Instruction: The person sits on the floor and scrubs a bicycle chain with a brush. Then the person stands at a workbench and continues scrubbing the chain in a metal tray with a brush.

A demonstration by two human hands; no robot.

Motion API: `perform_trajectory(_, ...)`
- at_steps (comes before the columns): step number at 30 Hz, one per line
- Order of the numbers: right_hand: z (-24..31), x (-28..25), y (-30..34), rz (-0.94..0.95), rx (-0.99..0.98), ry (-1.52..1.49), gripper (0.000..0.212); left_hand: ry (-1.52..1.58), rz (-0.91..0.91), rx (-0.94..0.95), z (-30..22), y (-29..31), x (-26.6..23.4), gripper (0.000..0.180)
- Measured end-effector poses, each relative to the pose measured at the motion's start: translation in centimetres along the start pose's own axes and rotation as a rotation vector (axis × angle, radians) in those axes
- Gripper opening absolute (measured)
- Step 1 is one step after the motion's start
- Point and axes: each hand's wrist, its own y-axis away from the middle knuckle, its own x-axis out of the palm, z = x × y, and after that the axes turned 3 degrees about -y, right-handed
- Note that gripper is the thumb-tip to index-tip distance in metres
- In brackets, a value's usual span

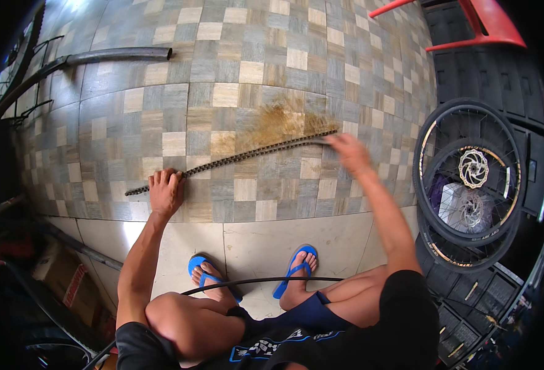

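A dark bicycle chain [247, 155] lies doubled on the patterned floor, its two strands running side by side and slanting up to the right. My left hand [167, 193] is closed over the chain near its left end, pressed to the floor, with a short tail showing beyond the fingers. At the far right end, my right hand [349, 154] is blurred by motion. Its fingertips pinch the end of the lower strand, which is also smeared. The tip of the upper strand rests just beyond those fingers.
A brown stain [284, 120] spreads above the chain. Bicycle wheels [421, 176] with disc rotors lie stacked at the right, below a red chair [494, 24]. A dark tube [121, 54] juts in from the left, above a cardboard box [62, 277]. My feet wear blue flip-flops [307, 250].
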Motion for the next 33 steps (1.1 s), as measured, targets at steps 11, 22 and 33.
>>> perform_trajectory(11, 18.7, 13.0, 1.6, 0.219, -0.491, -0.036, 0.069, -0.002, -0.022, -0.006, -0.1, 0.0, 0.0, 0.020)
perform_trajectory(22, -2.3, -4.3, -0.6, -0.344, -0.350, 0.612, 0.018, 0.022, 0.014, -0.018, -0.2, 0.1, 0.2, 0.022)
perform_trajectory(33, 10.4, 6.4, -0.2, 0.115, -0.082, -0.180, 0.067, -0.011, 0.014, -0.036, 0.2, 0.2, -0.4, 0.020)
